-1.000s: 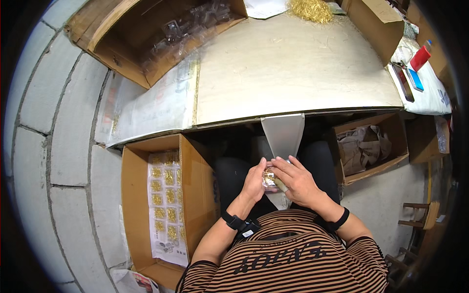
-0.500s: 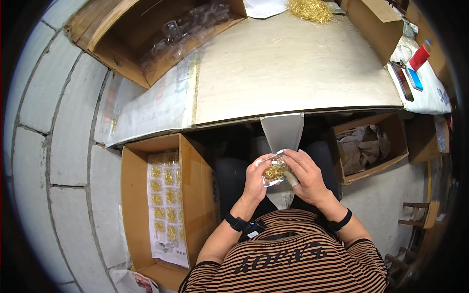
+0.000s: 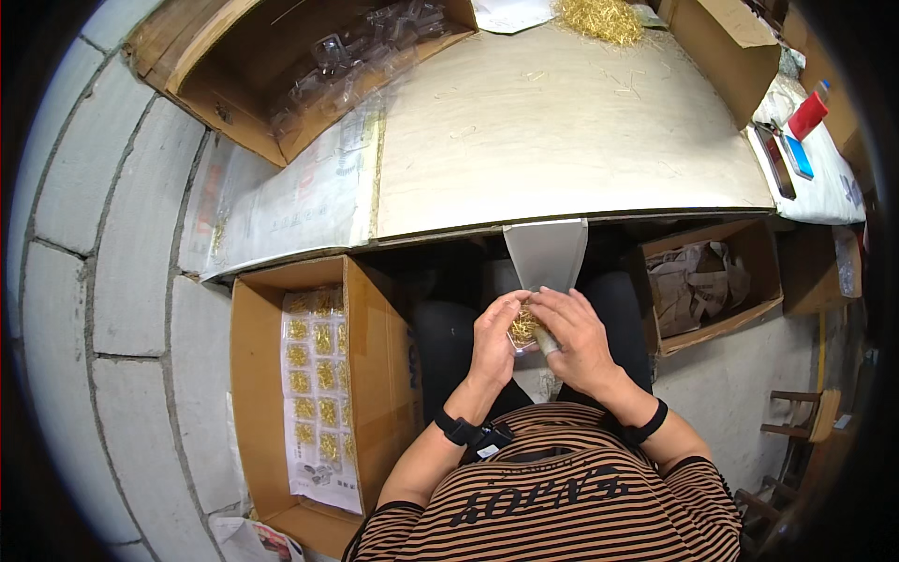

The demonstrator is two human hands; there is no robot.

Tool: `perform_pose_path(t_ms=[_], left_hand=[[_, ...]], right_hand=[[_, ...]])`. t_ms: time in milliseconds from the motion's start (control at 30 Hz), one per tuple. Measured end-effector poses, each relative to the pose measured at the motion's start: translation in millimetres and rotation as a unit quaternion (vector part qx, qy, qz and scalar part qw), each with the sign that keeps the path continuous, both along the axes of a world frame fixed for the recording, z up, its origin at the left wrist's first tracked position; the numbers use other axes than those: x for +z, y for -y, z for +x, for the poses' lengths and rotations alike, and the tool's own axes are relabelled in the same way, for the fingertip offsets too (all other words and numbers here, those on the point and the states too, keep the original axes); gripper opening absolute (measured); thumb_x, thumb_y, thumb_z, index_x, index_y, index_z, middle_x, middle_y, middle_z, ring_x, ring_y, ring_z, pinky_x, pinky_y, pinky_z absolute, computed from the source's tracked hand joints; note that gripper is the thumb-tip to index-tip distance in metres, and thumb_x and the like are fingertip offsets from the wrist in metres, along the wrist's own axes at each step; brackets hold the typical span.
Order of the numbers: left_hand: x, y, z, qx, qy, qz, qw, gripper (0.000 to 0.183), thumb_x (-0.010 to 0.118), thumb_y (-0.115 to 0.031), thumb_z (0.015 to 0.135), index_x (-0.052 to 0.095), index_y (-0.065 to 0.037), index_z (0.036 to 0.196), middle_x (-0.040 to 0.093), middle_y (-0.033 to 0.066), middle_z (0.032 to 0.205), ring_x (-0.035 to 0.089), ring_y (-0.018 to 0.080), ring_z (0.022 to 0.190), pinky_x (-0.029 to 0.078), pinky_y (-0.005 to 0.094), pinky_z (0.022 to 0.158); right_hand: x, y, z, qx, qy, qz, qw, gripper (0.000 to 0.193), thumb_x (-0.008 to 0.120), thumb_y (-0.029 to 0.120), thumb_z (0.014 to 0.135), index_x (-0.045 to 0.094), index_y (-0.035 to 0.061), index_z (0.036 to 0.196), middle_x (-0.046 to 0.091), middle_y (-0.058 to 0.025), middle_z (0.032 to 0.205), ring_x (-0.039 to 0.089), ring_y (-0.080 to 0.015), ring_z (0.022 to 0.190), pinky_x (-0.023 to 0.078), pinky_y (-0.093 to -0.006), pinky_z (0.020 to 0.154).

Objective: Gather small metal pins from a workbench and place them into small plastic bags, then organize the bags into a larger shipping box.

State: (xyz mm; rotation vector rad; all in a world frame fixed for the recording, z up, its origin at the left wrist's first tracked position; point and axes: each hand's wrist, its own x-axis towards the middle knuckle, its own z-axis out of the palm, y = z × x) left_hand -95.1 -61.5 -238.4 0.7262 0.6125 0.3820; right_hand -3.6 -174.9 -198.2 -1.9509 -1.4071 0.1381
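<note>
In front of my body I hold a small clear plastic box (image 3: 523,330) filled with thin gold-coloured metal pins. My left hand (image 3: 493,342) grips its left side, fingers curled round toward the top. From the right, my right hand (image 3: 582,339) closes over the box, its fingers covering the upper part. A pale wrap (image 3: 546,343) covers one digit of the right hand. The box's lid is hidden by my fingers. Just beyond the hands, a light grey chute (image 3: 548,251) slopes down from the table edge.
At left, a cardboard box (image 3: 255,393) holds rows of filled clear boxes (image 3: 325,375). On the table (image 3: 562,131) lie a pin heap (image 3: 599,19) and a carton of clear empty cases (image 3: 361,51). Another carton (image 3: 716,323) with crumpled paper stands right; a wooden stool (image 3: 824,415) is beyond.
Both hands have closed further round the plastic box, fingers drawn together over its top. Less of the box shows now, and its clear upper part is no longer visible.
</note>
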Motion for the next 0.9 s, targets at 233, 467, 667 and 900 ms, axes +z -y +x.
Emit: perform_pose_path(t_ms=[233, 467, 667, 900], left_hand=[[2.6, -0.8, 1.0, -0.003, 0.022, -0.012, 1.000, 0.027, 0.041, -0.013, 0.095, 0.055, 0.001, 0.113, 0.061, 0.0089, 0.103, 0.063, 0.0156, 0.086, 0.055, 0.0284, 0.070], [-4.5, -1.0, 0.9, 0.024, 0.038, -0.027, 0.999, 0.035, 0.037, -0.021, 0.099, 0.054, 0.004, 0.115, 0.062, 0.0102, 0.108, 0.060, 0.0159, 0.097, 0.049, 0.0296, 0.085], [-0.8, -2.6, -4.3, 0.004, 0.026, -0.007, 1.000, 0.032, 0.039, -0.007, 0.092, 0.051, 0.006, 0.118, 0.059, 0.0149, 0.114, 0.059, 0.0193, 0.102, 0.048, 0.0303, 0.089], [-2.2, -7.3, -4.6, 0.034, 0.059, -0.027, 0.997, 0.033, 0.036, -0.015, 0.097, 0.051, 0.005, 0.119, 0.059, 0.0137, 0.114, 0.058, 0.0195, 0.105, 0.047, 0.0319, 0.092]], right_hand=[[-7.3, -6.2, -3.1, -0.015, 0.092, 0.009, 0.996, 0.042, 0.058, -0.004, 0.067, 0.060, 0.0021, 0.109, 0.060, -0.0133, 0.115, 0.053, -0.0288, 0.115, 0.035, -0.0501, 0.102], [9.2, 0.4, 2.8, 0.046, 0.079, -0.007, 0.996, 0.049, 0.059, 0.001, 0.070, 0.056, -0.0010, 0.119, 0.054, -0.0143, 0.127, 0.046, -0.0287, 0.126, 0.027, -0.0484, 0.108], [5.3, 1.9, -3.3, 0.059, 0.162, -0.087, 0.981, 0.052, 0.062, 0.013, 0.076, 0.052, 0.0002, 0.126, 0.047, -0.0134, 0.135, 0.038, -0.0277, 0.132, 0.024, -0.0474, 0.110], [4.2, -5.3, -4.1, 0.052, 0.063, -0.054, 0.995, 0.055, 0.063, 0.017, 0.077, 0.050, 0.0015, 0.129, 0.045, -0.0132, 0.138, 0.038, -0.0267, 0.132, 0.023, -0.0459, 0.110]])
